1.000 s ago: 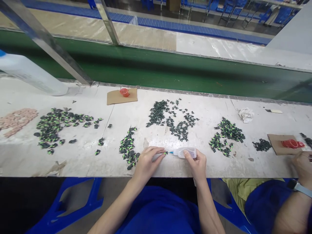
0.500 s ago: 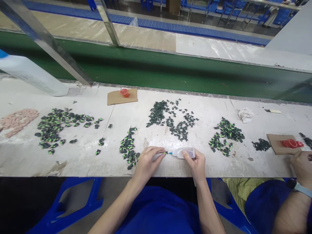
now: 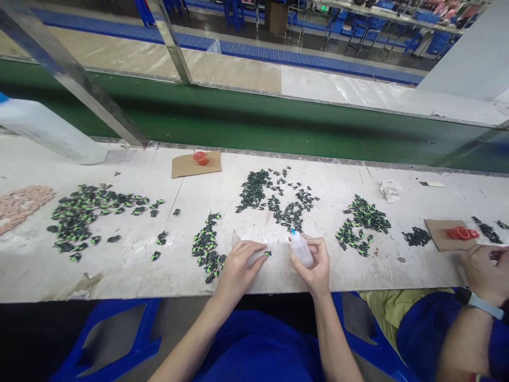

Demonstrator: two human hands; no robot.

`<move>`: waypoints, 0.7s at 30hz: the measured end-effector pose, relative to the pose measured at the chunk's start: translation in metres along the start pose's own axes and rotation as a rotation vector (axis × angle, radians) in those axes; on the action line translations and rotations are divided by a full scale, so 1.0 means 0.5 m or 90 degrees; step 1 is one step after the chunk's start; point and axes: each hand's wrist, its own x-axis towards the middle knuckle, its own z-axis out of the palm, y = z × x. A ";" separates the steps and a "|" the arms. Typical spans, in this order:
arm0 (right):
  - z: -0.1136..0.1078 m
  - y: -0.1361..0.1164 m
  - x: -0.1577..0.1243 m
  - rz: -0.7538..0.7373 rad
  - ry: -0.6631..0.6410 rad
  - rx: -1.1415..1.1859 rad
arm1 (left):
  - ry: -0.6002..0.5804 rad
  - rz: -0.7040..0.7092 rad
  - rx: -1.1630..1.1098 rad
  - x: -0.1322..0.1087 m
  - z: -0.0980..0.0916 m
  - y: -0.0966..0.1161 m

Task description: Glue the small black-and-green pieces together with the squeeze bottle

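Note:
My left hand (image 3: 238, 266) pinches a small dark piece with bright green spots (image 3: 268, 253) between thumb and fingertips, just above the white tabletop. My right hand (image 3: 316, 266) is closed round a small translucent squeeze bottle (image 3: 301, 249). Its blue nozzle tip points up and away from me, apart from the piece. Close to my left hand lies a pile of similar dark and green pieces (image 3: 207, 246). Beyond both hands, plain dark green pieces (image 3: 254, 191) are scattered on the table.
More dark and green pieces lie in piles at left (image 3: 79, 212) and right (image 3: 368, 215). A red cup (image 3: 200, 157) stands on cardboard (image 3: 181, 166). At far left are pink pieces (image 3: 26, 204) and a large white bottle (image 3: 47, 130). A co-worker's hand (image 3: 483, 273) is at right.
The bottle has drawn back from the piece in my left hand and turned from lying sideways to nozzle up. My left hand keeps its pinch. The view has shifted slightly.

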 end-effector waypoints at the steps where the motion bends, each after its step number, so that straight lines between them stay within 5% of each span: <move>1: 0.010 -0.005 0.001 -0.018 -0.013 -0.011 | 0.005 0.012 0.015 0.000 0.003 -0.002; 10: 0.044 -0.004 0.008 -0.057 -0.110 -0.184 | -0.002 -0.013 0.003 -0.007 -0.003 -0.013; 16: -0.046 -0.010 0.019 -0.179 -0.158 -0.336 | 0.020 -0.166 -0.059 -0.011 -0.047 -0.012; 21: -0.103 -0.007 0.110 -0.335 -0.193 -0.494 | 0.060 -0.207 -0.099 -0.018 -0.055 -0.007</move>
